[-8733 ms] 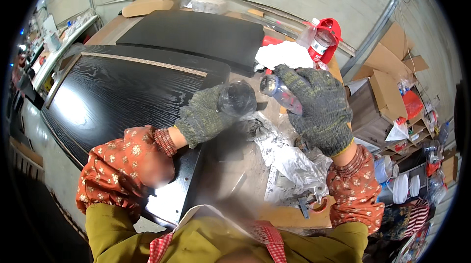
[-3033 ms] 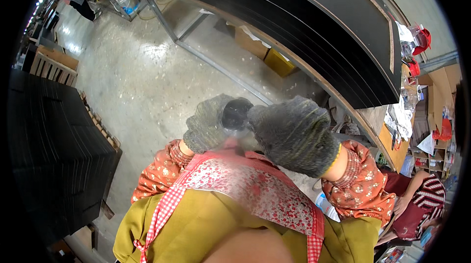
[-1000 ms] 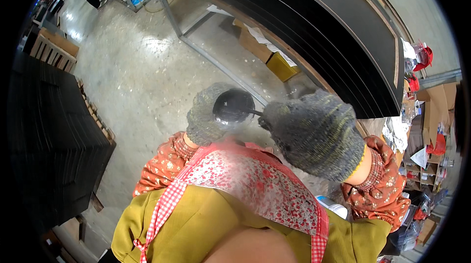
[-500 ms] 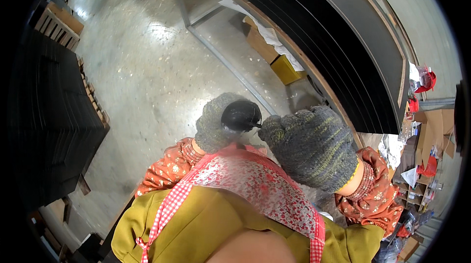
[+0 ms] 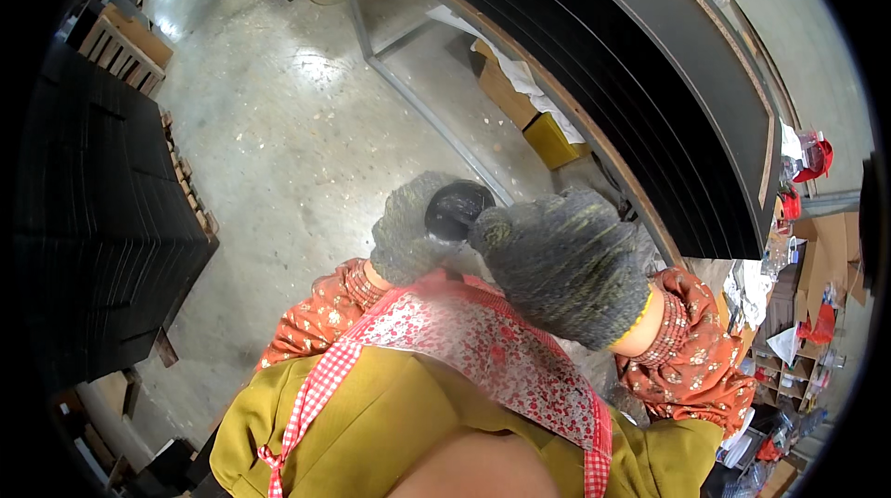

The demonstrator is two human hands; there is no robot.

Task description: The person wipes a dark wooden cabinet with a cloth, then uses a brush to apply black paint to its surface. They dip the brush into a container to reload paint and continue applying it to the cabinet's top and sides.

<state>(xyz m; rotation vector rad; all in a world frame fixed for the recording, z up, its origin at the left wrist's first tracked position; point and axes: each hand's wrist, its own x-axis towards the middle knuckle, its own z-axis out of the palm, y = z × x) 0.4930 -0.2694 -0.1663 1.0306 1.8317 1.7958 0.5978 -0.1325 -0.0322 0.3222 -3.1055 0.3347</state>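
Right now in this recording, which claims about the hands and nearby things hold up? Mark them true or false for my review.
1. The left hand holds a dark round container. True.
2. A yellow box sits below the table bearing black panels. True.
3. The right hand rests on the table. False: it is beside the container.
4. Both hands are bare. False: they wear grey knitted gloves.

Fingers [image 5: 506, 232] of the right hand [image 5: 566, 264] hide part of the black cup [image 5: 452, 210].
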